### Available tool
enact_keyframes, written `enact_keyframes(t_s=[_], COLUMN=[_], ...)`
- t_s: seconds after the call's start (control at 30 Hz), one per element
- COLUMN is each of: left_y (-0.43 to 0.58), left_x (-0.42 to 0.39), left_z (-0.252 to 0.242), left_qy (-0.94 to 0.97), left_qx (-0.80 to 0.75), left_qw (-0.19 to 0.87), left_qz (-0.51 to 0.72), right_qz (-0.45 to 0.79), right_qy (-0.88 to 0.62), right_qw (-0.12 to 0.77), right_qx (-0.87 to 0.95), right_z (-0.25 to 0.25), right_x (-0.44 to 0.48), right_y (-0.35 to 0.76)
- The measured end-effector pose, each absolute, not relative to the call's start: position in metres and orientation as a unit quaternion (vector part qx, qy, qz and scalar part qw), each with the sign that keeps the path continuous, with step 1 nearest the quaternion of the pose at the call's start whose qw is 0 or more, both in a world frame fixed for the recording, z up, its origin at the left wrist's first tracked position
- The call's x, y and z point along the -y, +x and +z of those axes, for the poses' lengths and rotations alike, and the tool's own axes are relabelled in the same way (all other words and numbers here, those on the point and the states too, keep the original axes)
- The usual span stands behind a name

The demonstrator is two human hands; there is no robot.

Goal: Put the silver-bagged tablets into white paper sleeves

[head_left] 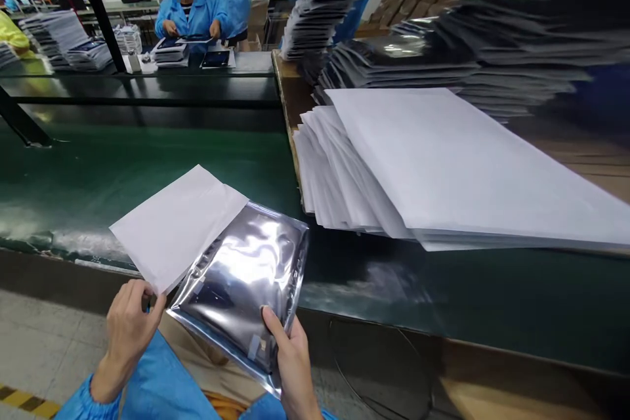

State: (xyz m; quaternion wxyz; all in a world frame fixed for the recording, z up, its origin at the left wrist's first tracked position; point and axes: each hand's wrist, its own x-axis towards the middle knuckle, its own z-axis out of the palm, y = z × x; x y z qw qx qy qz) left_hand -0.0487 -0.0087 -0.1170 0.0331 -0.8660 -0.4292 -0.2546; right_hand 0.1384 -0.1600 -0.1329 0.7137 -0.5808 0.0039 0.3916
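My right hand (291, 356) grips the right edge of a shiny silver anti-static bag (241, 269), thumb on top. A dark flat thing shows through the bag, and a small light label sits near its lower edge. My left hand (132, 323) pinches the near corner of a white foam sheet (177, 226) between thumb and fingers. The sheet lies left of the bag and meets its upper left edge; I cannot tell whether they overlap there. Both are over the front edge of the green bench (236, 161).
On the right, a stack of white foam sheets (457, 170) juts over the bench from a cardboard base. Behind it stand piles of dark bagged panels (522, 46). Across the bench a person in a blue coat (191, 16) handles flat panels. A black post (103, 20) rises at left.
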Motion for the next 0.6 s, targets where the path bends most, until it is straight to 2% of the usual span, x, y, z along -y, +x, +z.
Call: enact_keyframes(t_s=[0.13, 0.4, 0.5, 0.6], left_y=[-0.055, -0.052, -0.048, -0.047], left_x=[0.018, 0.039, 0.047, 0.052], left_z=[-0.121, -0.122, -0.122, -0.123], left_qy=[-0.862, -0.746, -0.705, -0.715], left_qx=[0.438, 0.517, 0.537, 0.533], left_qw=[-0.061, -0.267, -0.288, -0.247], left_qz=[-0.248, -0.324, -0.361, -0.38], right_qz=[0.402, 0.417, 0.413, 0.423], right_qy=[-0.59, -0.581, -0.577, -0.553], right_qw=[0.7, 0.699, 0.703, 0.714], right_qx=[-0.024, -0.024, -0.044, -0.073], right_z=[-0.133, -0.142, -0.141, -0.137], right_x=[0.154, 0.151, 0.15, 0.147], right_y=[0.13, 0.129, 0.127, 0.124])
